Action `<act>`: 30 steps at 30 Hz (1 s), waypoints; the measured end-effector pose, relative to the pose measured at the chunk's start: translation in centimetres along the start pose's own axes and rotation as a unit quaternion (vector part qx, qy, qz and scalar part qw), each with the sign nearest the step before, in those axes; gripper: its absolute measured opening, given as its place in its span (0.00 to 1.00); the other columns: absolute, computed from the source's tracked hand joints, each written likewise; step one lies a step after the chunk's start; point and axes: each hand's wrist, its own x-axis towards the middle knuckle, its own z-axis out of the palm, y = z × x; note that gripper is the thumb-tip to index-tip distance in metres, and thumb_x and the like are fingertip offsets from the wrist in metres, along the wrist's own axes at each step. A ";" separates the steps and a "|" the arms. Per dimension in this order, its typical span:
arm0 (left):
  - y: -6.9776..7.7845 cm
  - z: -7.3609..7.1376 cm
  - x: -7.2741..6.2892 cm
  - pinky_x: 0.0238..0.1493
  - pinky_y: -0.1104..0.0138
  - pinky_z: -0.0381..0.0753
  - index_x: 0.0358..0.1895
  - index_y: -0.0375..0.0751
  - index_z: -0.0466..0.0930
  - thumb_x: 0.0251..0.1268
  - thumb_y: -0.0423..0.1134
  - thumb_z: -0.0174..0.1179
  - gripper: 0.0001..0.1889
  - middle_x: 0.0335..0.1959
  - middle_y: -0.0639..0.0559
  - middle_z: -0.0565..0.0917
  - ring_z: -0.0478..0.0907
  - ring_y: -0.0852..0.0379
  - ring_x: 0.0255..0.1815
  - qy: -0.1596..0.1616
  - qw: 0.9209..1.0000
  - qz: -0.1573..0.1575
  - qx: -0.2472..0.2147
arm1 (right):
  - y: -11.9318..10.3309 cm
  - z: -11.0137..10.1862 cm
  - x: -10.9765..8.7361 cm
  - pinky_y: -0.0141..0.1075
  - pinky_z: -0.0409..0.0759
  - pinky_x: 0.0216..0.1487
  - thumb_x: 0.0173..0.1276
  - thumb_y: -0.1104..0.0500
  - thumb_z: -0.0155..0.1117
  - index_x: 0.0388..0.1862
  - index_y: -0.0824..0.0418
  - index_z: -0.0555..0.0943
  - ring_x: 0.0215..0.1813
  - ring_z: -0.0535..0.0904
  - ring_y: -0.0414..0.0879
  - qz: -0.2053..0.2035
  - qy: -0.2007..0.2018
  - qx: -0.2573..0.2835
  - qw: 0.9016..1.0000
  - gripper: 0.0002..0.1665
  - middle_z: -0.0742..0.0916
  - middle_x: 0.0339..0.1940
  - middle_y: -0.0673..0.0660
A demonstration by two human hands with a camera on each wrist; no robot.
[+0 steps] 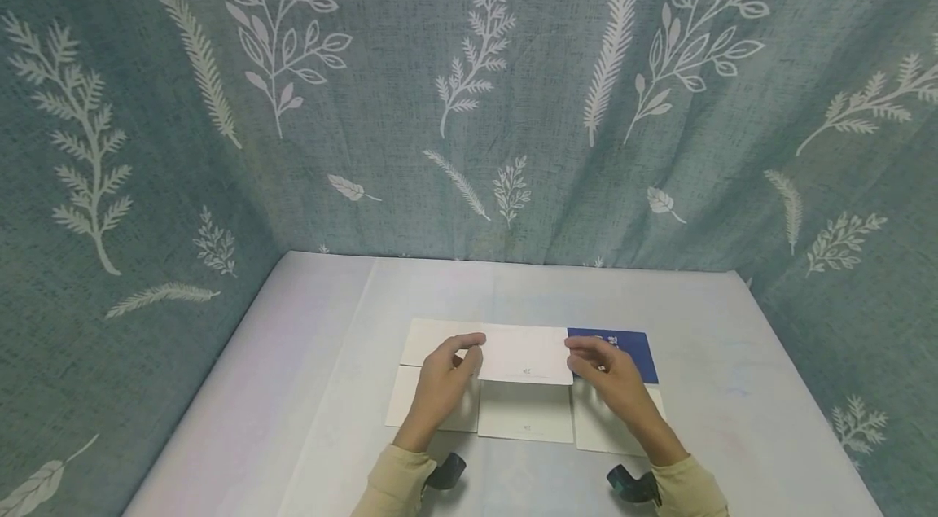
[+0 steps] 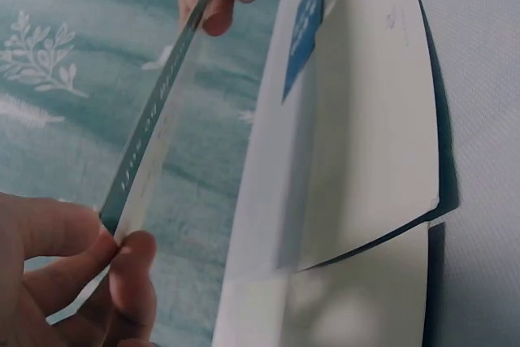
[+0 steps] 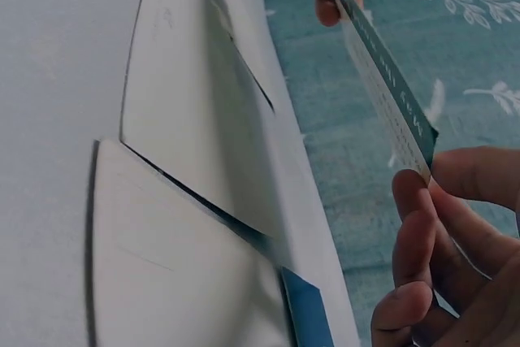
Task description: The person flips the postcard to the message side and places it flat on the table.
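Both hands hold up one white card by its short ends, above several cards laid out on the table. My left hand pinches the left end between thumb and fingers. At the other end, my right hand pinches it the same way. Seen nearly edge-on in the left wrist view, the held card has a dark green face with pale lettering. Beneath it lies a white card, with a blue card behind and to the right. My forearms partly hide the lower left card and lower right card.
Another white card lies at the back left of the layout. The white table is bounded by a leaf-patterned teal curtain at the back and sides. Dark wrist-worn devices show beside the sleeves.
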 end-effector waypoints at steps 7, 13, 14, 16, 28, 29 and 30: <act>-0.2 0.3 0.0 0.36 0.69 0.79 0.51 0.48 0.86 0.70 0.38 0.61 0.10 0.45 0.55 0.87 0.79 0.62 0.34 0.037 0.999 0.024 0.019 | 0.6 0.3 -0.2 0.37 0.77 0.46 0.70 0.53 0.70 0.67 0.54 0.77 0.43 0.83 0.44 -0.004 0.000 0.000 1.000 0.28 0.90 0.46 0.52; -0.2 0.5 0.0 0.36 0.69 0.79 0.48 0.48 0.86 0.68 0.36 0.63 0.09 0.42 0.56 0.88 0.79 0.64 0.33 0.057 0.997 0.035 0.029 | 0.6 0.3 -0.4 0.37 0.77 0.46 0.70 0.53 0.70 0.67 0.54 0.77 0.43 0.83 0.44 -0.007 0.008 -0.004 1.000 0.28 0.90 0.45 0.51; -0.2 0.6 0.0 0.36 0.69 0.79 0.48 0.48 0.86 0.68 0.36 0.63 0.08 0.42 0.56 0.88 0.78 0.64 0.32 0.059 0.997 0.035 0.031 | 0.6 0.3 -0.4 0.37 0.77 0.45 0.70 0.53 0.70 0.67 0.53 0.77 0.42 0.82 0.44 -0.006 0.008 -0.003 1.000 0.28 0.90 0.45 0.51; -0.2 0.8 0.1 0.33 0.70 0.79 0.47 0.48 0.86 0.68 0.36 0.64 0.08 0.42 0.56 0.88 0.78 0.65 0.30 0.065 0.997 0.035 0.035 | 0.6 0.2 -0.4 0.36 0.77 0.44 0.70 0.52 0.70 0.66 0.53 0.78 0.42 0.82 0.44 -0.006 0.009 0.001 1.000 0.27 0.90 0.46 0.52; -0.3 1.5 0.8 0.10 0.74 0.62 0.56 0.45 0.83 0.64 0.32 0.65 0.17 0.36 0.50 0.90 0.62 0.69 0.09 0.126 0.989 0.066 0.041 | 0.2 0.2 0.0 0.33 0.75 0.38 0.72 0.55 0.68 0.69 0.53 0.76 0.41 0.79 0.45 -0.027 0.021 0.006 0.999 0.28 0.85 0.55 0.58; -0.3 1.5 0.9 0.10 0.74 0.62 0.56 0.45 0.83 0.64 0.32 0.65 0.16 0.37 0.50 0.90 0.63 0.70 0.09 0.129 0.988 0.068 0.045 | 0.2 0.2 0.1 0.33 0.75 0.38 0.72 0.55 0.68 0.69 0.54 0.76 0.42 0.79 0.45 -0.027 0.023 0.003 0.999 0.28 0.85 0.55 0.58; -0.3 1.6 0.9 0.10 0.74 0.62 0.55 0.45 0.84 0.65 0.32 0.65 0.16 0.37 0.50 0.90 0.64 0.70 0.10 0.131 0.987 0.073 0.049 | 0.2 0.2 0.1 0.33 0.76 0.39 0.72 0.56 0.68 0.70 0.54 0.76 0.42 0.79 0.45 -0.028 0.026 0.000 0.999 0.29 0.85 0.56 0.59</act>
